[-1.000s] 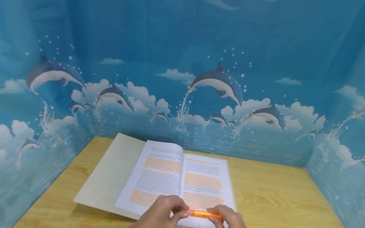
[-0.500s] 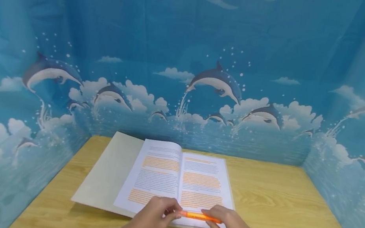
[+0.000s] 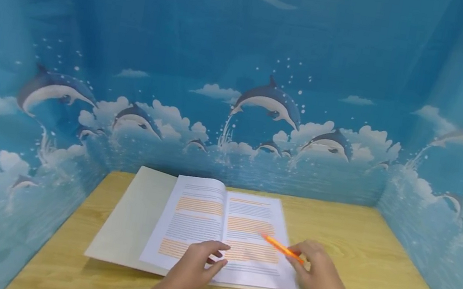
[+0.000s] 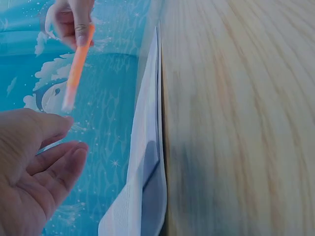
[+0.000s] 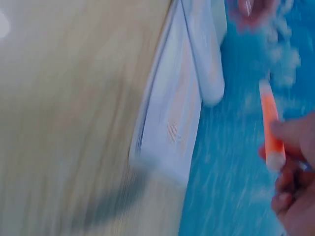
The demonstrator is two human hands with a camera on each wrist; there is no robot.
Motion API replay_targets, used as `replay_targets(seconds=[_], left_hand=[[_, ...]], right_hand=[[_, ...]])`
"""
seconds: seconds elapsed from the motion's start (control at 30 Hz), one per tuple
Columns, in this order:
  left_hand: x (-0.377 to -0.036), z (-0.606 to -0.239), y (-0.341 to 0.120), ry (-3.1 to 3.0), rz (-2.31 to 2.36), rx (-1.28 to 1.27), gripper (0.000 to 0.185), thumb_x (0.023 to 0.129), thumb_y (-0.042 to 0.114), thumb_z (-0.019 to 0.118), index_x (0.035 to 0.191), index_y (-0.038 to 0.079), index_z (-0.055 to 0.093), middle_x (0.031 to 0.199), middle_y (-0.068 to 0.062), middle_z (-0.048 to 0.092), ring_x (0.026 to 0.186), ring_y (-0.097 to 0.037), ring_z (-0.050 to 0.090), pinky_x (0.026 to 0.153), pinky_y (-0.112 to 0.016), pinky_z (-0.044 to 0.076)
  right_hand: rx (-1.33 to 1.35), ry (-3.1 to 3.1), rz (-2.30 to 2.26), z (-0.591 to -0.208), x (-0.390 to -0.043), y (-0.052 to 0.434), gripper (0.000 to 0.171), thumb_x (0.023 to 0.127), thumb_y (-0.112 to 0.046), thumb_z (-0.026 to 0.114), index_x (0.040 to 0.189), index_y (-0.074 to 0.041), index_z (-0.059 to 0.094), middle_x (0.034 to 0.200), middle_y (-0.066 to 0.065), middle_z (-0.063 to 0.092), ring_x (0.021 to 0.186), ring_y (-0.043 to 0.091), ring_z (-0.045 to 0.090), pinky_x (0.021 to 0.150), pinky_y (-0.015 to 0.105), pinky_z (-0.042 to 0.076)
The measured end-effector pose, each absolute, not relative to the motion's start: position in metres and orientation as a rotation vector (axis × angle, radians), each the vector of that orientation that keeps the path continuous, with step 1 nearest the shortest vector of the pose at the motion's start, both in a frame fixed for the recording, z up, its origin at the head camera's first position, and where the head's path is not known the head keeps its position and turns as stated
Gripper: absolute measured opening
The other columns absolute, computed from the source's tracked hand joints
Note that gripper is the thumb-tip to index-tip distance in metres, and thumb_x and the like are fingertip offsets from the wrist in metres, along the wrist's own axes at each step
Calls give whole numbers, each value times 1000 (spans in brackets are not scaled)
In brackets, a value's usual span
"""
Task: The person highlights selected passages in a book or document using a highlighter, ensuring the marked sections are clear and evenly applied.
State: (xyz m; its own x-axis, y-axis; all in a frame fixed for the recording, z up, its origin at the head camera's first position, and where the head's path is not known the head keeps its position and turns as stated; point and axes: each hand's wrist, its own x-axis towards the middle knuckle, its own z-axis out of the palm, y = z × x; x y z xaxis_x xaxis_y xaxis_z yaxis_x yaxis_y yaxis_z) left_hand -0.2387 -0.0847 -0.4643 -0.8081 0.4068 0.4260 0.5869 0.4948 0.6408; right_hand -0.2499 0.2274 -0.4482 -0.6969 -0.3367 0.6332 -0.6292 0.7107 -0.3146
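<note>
Grip: right hand [image 3: 320, 275] pinches orange highlighter [image 3: 283, 248], tip raised over the book's right page; left hand [image 3: 194, 267] relaxed, fingers apart, holding nothing, resting on the book [image 3: 218, 228] at its near edge
Risk: highlighter may streak unmarked lines if the tip drops; pages may flip should the left hand lift
Surface: wooden table [image 3: 375, 268] under the book
Room: dolphin-printed blue cloth [image 3: 265, 104] behind and beside the book

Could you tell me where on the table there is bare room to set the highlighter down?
Bare wood lies right of the open book, between its right page edge and the blue backdrop, beyond the right hand holding the highlighter. A narrower bare strip runs along the table front edge, left of the left hand. The middle is crowded by book and hands.
</note>
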Motion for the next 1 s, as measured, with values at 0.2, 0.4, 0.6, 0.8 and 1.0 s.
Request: replay_targets(seconds=[0.2, 0.4, 0.6, 0.8, 1.0], left_hand=[[-237, -467, -92, -2557, -1087, -925, 8, 92, 0, 70, 99, 1, 74, 98, -9, 76, 84, -13, 72, 70, -20, 59], [-232, -468, -93, -2626, -1027, -971, 8, 94, 5, 70, 100, 4, 74, 97, -3, 76, 84, -5, 69, 73, -21, 58], [-229, -469, -92, -2594, -1020, -996, 10, 94, 4, 69, 103, 3, 73, 100, -8, 76, 84, -5, 69, 73, -21, 58], [-228, -469, -92, -2624, -1007, -961, 11, 94, 5, 70, 104, 5, 74, 100, -6, 77, 84, -3, 68, 74, -22, 58], [-228, -471, -93, -2632, -1004, -962, 11, 95, 6, 69, 104, 5, 74, 100, -6, 77, 84, -4, 69, 75, -23, 59]], right_hand=[[193, -2636, 714, -453, -276, 285, 12, 85, -4, 77, 90, 5, 72, 82, 16, 70, 63, 18, 56, 52, 28, 44], [34, -2753, 753, -469, -289, 310, 16, 85, -5, 73, 80, 9, 67, 68, 12, 63, 56, 20, 54, 45, 30, 43], [-56, -2832, 745, -485, -298, 316, 18, 81, -7, 72, 73, 5, 61, 66, 8, 56, 55, 20, 48, 47, 31, 40], [-50, -2883, 730, -492, -301, 322, 22, 79, -10, 75, 69, 0, 58, 66, 7, 53, 57, 20, 47, 49, 30, 39], [-41, -2884, 706, -492, -302, 321, 25, 78, -10, 77, 67, -1, 57, 65, 6, 51, 57, 19, 46, 49, 29, 38]])
